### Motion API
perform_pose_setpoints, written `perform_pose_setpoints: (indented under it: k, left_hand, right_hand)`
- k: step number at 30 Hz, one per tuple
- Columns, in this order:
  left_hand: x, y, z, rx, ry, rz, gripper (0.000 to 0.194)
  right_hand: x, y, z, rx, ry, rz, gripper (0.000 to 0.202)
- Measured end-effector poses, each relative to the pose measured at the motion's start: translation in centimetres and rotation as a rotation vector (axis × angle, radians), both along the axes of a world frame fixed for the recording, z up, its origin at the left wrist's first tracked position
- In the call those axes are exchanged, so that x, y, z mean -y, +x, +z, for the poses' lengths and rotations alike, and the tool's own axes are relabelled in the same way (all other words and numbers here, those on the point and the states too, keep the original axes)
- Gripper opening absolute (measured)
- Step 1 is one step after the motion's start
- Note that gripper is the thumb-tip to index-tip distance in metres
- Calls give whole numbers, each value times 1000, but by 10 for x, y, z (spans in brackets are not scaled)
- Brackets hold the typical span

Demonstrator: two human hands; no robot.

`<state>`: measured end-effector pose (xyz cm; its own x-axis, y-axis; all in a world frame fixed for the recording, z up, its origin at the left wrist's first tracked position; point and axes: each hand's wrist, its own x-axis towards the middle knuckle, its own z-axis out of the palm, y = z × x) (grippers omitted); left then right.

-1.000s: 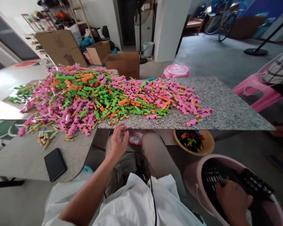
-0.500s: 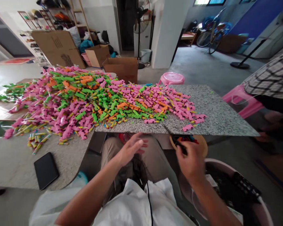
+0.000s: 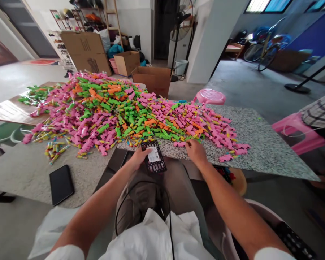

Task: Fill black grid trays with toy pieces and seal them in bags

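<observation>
My left hand (image 3: 138, 157) is closed on the edge of a black slotted plastic tray (image 3: 159, 164) with a white label on its face, held over my lap at the table's edge. My right hand (image 3: 197, 152) rests at the front edge of the speckled table, its fingers pinched at the end of a pink plastic toy piece (image 3: 179, 144). Behind both hands spreads a large heap of pink, green and orange toy pieces (image 3: 130, 117), many with yellow tube-like ends.
A black tablet (image 3: 61, 185) lies on the left tabletop (image 3: 21, 173). Below the table at right are a round container (image 3: 239, 180) with small coloured parts and a large tub (image 3: 256, 206) with black trays (image 3: 295, 240). A person sits at the far right beside a pink stool (image 3: 300, 130).
The black tray has come into my left hand. My right hand has moved from beside the round container to the pink piece at the table edge. The view has shifted.
</observation>
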<state>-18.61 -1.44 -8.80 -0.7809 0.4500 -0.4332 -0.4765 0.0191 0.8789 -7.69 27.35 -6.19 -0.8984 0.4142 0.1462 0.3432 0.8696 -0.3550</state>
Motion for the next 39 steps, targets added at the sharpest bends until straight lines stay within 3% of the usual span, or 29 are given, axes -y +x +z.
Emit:
perform_pose_setpoints:
  k: [4,7,9,11,13,18,21,24,29,33,37,39]
  left_hand:
    - [6,-7,23,-317,-3,-68,51]
    - [11,0,47,-756,-155,-154,41]
    - [13,6,53,-1052,-202,-278,36]
    - [13,10,46,-1302,-219,-454,43]
    - [12,12,27,-1461,-292,-601,54]
    - [11,13,-28,-1518,-460,-781,78]
    - [7,16,-37,-1513,-439,-848,86]
    - [0,22,-35,-1502,-414,-888,88]
    - [0,24,-33,-1478,-313,-755,76]
    - [12,30,-20,-1302,-139,-551,57]
    - [12,47,7,-754,67,0,33]
    - [6,56,23,-384,226,221,37]
  right_hand:
    - [-32,-7,-3,336,202,30,29]
    - [-33,-3,-6,377,272,70,32]
    - [-32,-2,-7,375,274,90,33]
    - [-33,-1,-5,370,253,88,31]
    - [-35,2,-4,354,201,72,27]
    - [-33,15,-1,130,-186,-10,19]
    - [-18,13,2,-15,-508,-10,25]
    - [8,-2,6,-67,-669,71,28]
    - [40,-33,10,-96,-746,116,24]
    - [30,-31,7,-371,-898,15,22]
    - [20,-7,4,-595,-1039,-52,15]
    - [31,6,2,-640,-1099,-73,12]
